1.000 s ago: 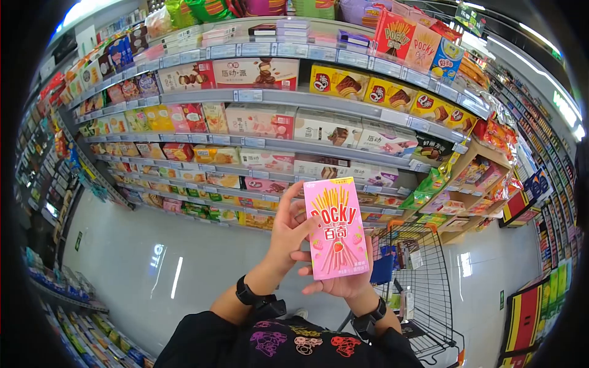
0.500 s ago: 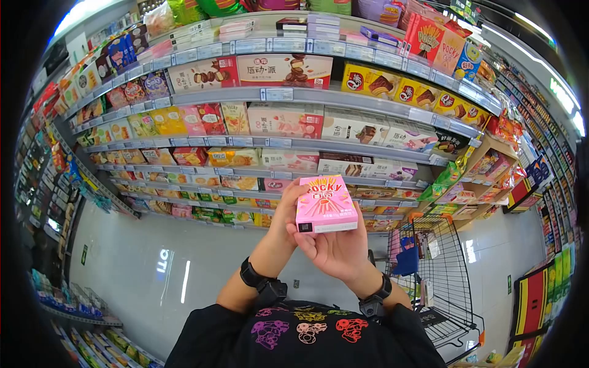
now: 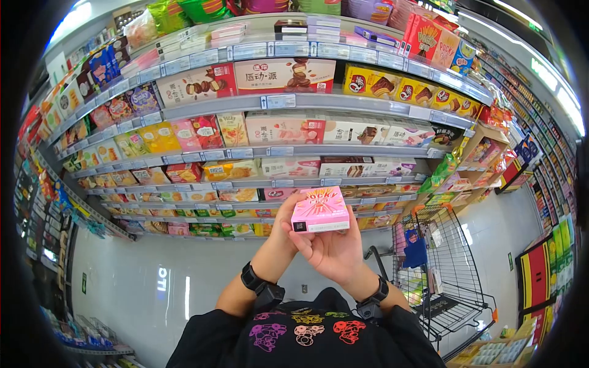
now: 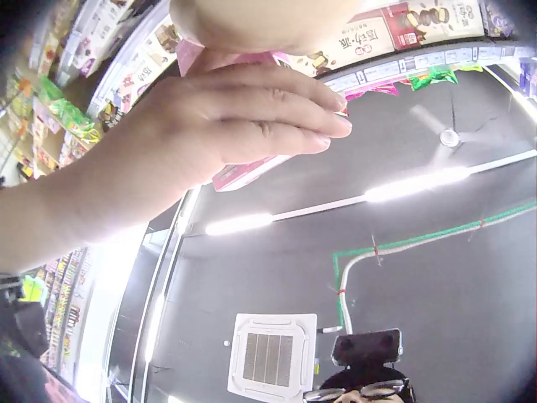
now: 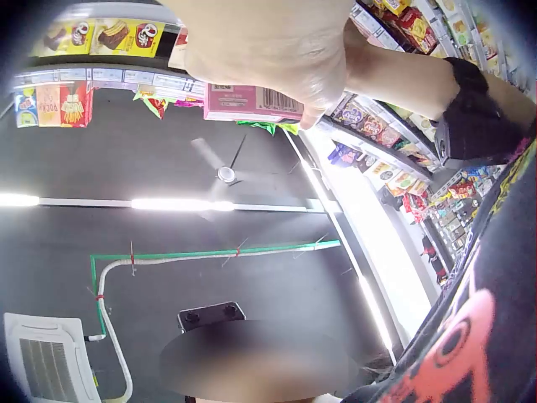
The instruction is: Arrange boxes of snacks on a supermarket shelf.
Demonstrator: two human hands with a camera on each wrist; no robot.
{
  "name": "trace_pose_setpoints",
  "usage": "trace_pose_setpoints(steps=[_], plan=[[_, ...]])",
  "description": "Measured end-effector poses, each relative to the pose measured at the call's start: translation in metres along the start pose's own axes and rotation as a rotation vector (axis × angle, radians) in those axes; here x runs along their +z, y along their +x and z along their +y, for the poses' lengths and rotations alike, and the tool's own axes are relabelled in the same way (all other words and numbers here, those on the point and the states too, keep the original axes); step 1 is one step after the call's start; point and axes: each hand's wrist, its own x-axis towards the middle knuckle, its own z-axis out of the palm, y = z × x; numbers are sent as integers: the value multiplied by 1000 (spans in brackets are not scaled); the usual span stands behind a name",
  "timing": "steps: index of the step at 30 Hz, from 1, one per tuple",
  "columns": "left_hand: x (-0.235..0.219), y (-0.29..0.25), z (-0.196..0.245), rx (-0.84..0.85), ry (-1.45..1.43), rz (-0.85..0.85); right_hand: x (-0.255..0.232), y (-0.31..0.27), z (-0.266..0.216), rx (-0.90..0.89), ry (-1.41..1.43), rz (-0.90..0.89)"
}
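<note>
At the snack shelves (image 3: 350, 102), the left hand (image 3: 284, 219) grips the newly tipped Pocky box (image 3: 320, 208), its end seemingly inspectable, right hand (image 3: 336, 254) straight-fingered beneath.

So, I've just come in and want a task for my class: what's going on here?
A person holds a pink Pocky box before shelves stocked with packaged snacks. The left hand grips its side; the right hand supports it from beneath. A shopping cart stands to the right.
</note>
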Motion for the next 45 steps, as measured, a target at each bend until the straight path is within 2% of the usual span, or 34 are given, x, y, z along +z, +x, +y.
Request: trace_pose_setpoints(steps=[2,6,7,9,12,14,15,16,19,22,23,26,27,30,31,33,35,37,40,41,44,45], plan=[[0,2,1,-32,-22,-22,2,2,-2,-18,6,20],[5,16,5,48,10,82,-23,8,-33,72,-308,-19],[-2,28,2,153,63,-13,-24,9,-42,93,-367,-18],[-9,41,3,177,90,-31,-24,11,-61,104,-458,-23],[7,58,2,250,120,5,-12,17,-94,187,-626,-146],[22,70,1,318,216,14,-12,15,-111,119,-583,-98],[24,73,8,315,245,-102,-15,15,-125,82,-587,-95],[34,81,8,387,266,-77,-14,15,-138,45,-591,-95],[80,106,9,644,308,-56,14,18,-171,-47,-775,17],[100,133,17,834,566,-72,37,26,-206,-296,-1018,-47],[106,141,18,860,591,-129,50,27,-215,-299,-974,28],[117,171,16,802,564,-185,76,31,-223,-555,-1497,-98],[127,175,15,732,553,-235,80,38,-230,-599,-1571,-103],[156,194,26,870,697,-459,108,58,-247,-720,-1580,-161],[163,197,37,871,848,-510,121,68,-251,-797,-1569,-148],[175,213,68,1082,1331,-438,140,89,-270,-923,-1601,-226],[191,228,91,1160,1534,-420,162,109,-283,-1004,-1631,-291],[210,236,108,1119,1444,-468,183,126,-292,-1027,-1668,-334],[228,249,141,1051,1426,-484,207,145,-300,-797,-1607,-342],[227,257,150,1065,1441,-441,208,154,-305,-786,-1630,-322],[237,256,171,837,1569,-256,213,176,-320,-672,-1705,-229],[234,265,178,881,1615,-235,213,182,-323,-683,-1761,-168]])
